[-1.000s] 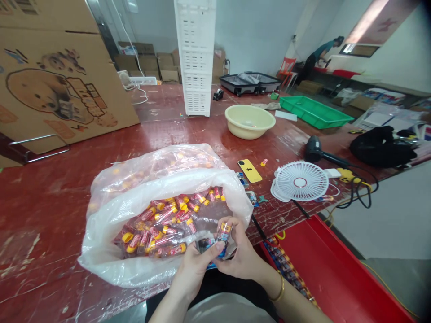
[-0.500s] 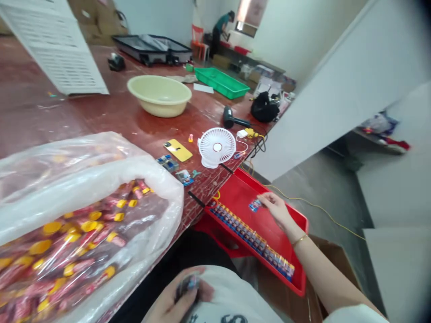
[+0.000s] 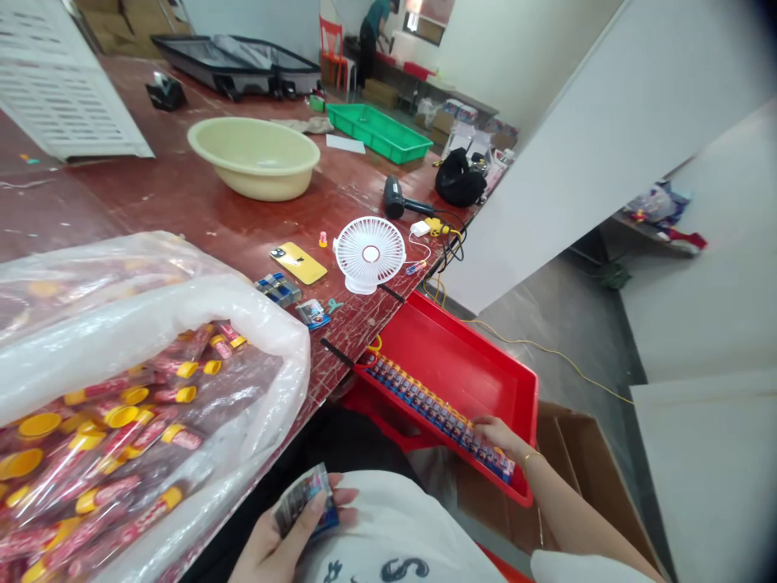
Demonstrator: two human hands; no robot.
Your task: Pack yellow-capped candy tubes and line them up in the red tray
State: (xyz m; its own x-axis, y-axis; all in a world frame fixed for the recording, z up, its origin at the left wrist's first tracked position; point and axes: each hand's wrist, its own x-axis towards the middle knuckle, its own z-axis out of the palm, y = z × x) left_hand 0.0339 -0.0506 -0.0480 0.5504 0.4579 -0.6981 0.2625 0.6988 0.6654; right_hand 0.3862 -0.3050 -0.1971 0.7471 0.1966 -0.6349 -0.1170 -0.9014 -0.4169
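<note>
My left hand [image 3: 291, 526], low in front of my shirt, is closed on a small stack of printed blue-and-grey labels [image 3: 302, 500]. My right hand [image 3: 501, 436] reaches into the red tray [image 3: 515, 380], its fingers bent together at the near end of a row of small blue-labelled tubes with yellow tops [image 3: 434, 407]. What those fingertips pinch is hidden. To my left, a clear plastic bag [image 3: 279, 340] lies open on the table, full of pink tubes with yellow caps [image 3: 139, 437].
On the table are a yellow phone [image 3: 299, 263], a white fan [image 3: 370, 253], blue packs [image 3: 278, 288], a cream basin [image 3: 255, 158], a green tray [image 3: 380, 134] and a hair dryer [image 3: 396, 198]. A cardboard box [image 3: 576, 461] stands below the red tray. Another person [image 3: 371, 36] works far back.
My right hand has moved from above the middle of the red tray, where it held a small blue label, down to the row's near end. My left hand has turned, showing its labels more.
</note>
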